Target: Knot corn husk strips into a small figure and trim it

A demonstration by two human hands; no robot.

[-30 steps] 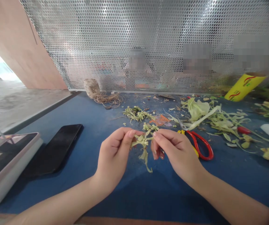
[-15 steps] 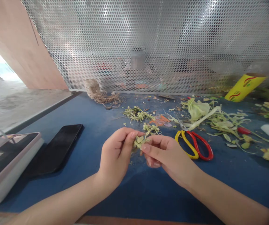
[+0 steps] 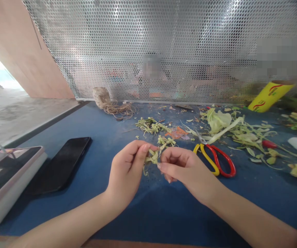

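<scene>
Between my hands, low over the blue table [image 3: 143, 213], is a small pale-green plant piece [image 3: 152, 157] with narrow curled strips; its exact kind I cannot tell. My left hand [image 3: 127, 165] is closed, pinching its left side between thumb and fingers. With curled fingers, my right hand [image 3: 184, 165] pinches its right edge. Just beyond lie a small clump of similar green pieces [image 3: 166, 141] and a larger pile [image 3: 152, 126]. Scissors [image 3: 217, 156] with one yellow and one red handle lie beside my right hand, partly hidden by it.
A black phone [image 3: 60, 165] and a pink-rimmed box [image 3: 13, 186] are at left. Twine [image 3: 119, 109] trails from a roll [image 3: 101, 97] at the back. Leafy scraps [image 3: 251, 134] and a yellow tube [image 3: 269, 97] lie right. A perforated metal screen [image 3: 164, 41] stands behind.
My right fingertips have shifted slightly right, and the plant piece looks more spread, with a curled strip hanging below. My left hand has barely moved.
</scene>
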